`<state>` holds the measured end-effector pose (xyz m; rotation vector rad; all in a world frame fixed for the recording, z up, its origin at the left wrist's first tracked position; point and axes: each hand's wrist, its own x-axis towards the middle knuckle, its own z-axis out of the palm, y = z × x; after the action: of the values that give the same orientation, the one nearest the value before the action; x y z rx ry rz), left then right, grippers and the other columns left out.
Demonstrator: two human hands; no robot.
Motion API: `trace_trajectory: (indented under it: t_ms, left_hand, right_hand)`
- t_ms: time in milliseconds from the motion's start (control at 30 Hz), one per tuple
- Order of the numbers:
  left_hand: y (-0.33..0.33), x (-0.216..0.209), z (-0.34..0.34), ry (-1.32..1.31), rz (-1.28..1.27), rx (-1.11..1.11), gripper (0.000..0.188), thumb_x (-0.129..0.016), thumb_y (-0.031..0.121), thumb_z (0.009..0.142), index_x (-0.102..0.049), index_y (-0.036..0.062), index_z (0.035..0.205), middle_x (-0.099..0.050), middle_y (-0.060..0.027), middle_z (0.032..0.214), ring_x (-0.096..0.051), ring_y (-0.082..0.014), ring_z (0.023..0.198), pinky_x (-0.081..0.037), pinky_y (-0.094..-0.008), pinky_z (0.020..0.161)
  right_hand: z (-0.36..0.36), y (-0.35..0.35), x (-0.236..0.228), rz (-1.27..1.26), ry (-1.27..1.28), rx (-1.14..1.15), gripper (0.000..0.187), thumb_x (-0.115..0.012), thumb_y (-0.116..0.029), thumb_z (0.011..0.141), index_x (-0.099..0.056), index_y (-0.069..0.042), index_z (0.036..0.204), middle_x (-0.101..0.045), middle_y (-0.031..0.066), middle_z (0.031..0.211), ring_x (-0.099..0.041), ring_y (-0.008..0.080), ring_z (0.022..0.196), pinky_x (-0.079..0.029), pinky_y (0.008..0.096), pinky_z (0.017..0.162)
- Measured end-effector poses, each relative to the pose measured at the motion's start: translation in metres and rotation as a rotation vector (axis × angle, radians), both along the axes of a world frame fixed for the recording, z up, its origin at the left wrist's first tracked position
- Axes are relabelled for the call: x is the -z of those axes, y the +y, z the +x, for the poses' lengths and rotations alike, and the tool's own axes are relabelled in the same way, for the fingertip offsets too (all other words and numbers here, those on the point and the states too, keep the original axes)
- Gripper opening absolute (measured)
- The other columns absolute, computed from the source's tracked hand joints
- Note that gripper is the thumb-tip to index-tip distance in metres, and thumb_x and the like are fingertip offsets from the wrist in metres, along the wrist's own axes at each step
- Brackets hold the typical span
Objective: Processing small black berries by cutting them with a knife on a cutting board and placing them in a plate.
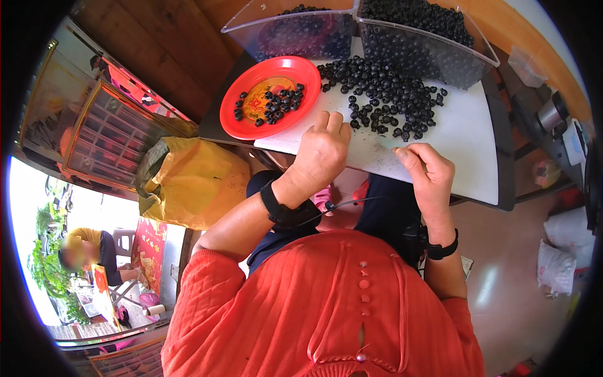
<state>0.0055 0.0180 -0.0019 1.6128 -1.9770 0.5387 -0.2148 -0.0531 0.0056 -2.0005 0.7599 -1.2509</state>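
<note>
Bead pile [389, 85]: I see it loose on the white board [465, 147], between 1 and 2 o'clock from my view's centre.
Left hand [323, 143]: at the pile's 8 o'clock, fingers curled in; I can't tell what they hold.
Right hand [430, 169]: 5 o'clock, thumb and forefinger pinched narrow, contents unclear to me.
Red plate [308, 78]: 9 o'clock, some beads on it.
Left bin [251, 38]: 10 o'clock, beads inside.
Right bin [465, 72]: 1 o'clock, likewise.
Yellow bag [198, 182]: farther, 8 o'clock.

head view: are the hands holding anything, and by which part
It cannot be told: the left hand is curled, its inner side hidden, and the right hand has thumb and finger close together, nothing clearly visible between them.
</note>
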Motion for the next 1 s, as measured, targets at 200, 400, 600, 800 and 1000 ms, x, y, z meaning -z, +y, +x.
trace_trajectory:
  t_ms: [200,400,600,800,1000]
  left_hand:
    - [0.0,-0.002,0.005,-0.134,0.009,-0.058,0.014,-0.063,0.007,0.071,-0.062,-0.0013,0.082,-0.054,-0.0157,0.093,-0.055,-0.032,0.093,-0.053,-0.0374,0.069]
    - [0.001,0.002,0.005,-0.13,0.051,-0.097,0.011,-0.063,0.006,0.071,-0.062,-0.0003,0.079,-0.055,-0.0159,0.092,-0.055,-0.0322,0.092,-0.053,-0.0374,0.069]
    - [-0.001,-0.009,0.008,0.746,0.169,0.301,0.021,-0.072,0.004,0.088,-0.07,-0.0026,0.107,-0.062,-0.0095,0.094,-0.063,-0.0193,0.088,-0.053,-0.0333,0.068]
    - [0.004,-0.015,-0.015,1.6,0.492,0.372,0.019,-0.067,0.005,0.098,-0.071,-0.0017,0.115,-0.066,-0.0053,0.087,-0.06,-0.0105,0.068,-0.053,-0.0262,0.06]
    - [0.001,-0.003,-0.021,1.672,0.422,0.482,0.021,-0.06,0.002,0.101,-0.068,-0.003,0.12,-0.069,-0.0112,0.098,-0.064,-0.0146,0.074,-0.055,-0.0268,0.061]
  right_hand:
    - [-0.001,0.002,0.003,-0.006,0.016,0.009,0.018,-0.076,-0.013,0.091,-0.068,0.002,0.085,-0.063,0.0078,0.068,-0.055,0.013,0.058,-0.045,0.0284,0.056]
    - [0.0,0.004,-0.001,0.005,0.05,0.016,0.018,-0.076,-0.013,0.092,-0.068,0.002,0.085,-0.061,0.007,0.067,-0.052,0.012,0.058,-0.044,0.0278,0.056]
    - [-0.005,0.002,-0.009,0.11,0.014,0.004,0.022,-0.076,-0.016,0.094,-0.069,0.003,0.086,-0.06,-0.0007,0.067,-0.047,0.0056,0.063,-0.04,0.0242,0.057]
    - [-0.001,0.009,-0.01,0.196,0.011,-0.004,0.023,-0.074,-0.016,0.095,-0.068,0.003,0.085,-0.054,-0.0016,0.065,-0.043,0.0046,0.062,-0.036,0.0245,0.055]
    - [0.0,0.007,-0.007,0.193,0.042,0.024,0.024,-0.074,-0.017,0.095,-0.067,0.002,0.083,-0.05,-0.0003,0.061,-0.041,0.0057,0.059,-0.035,0.0261,0.053]
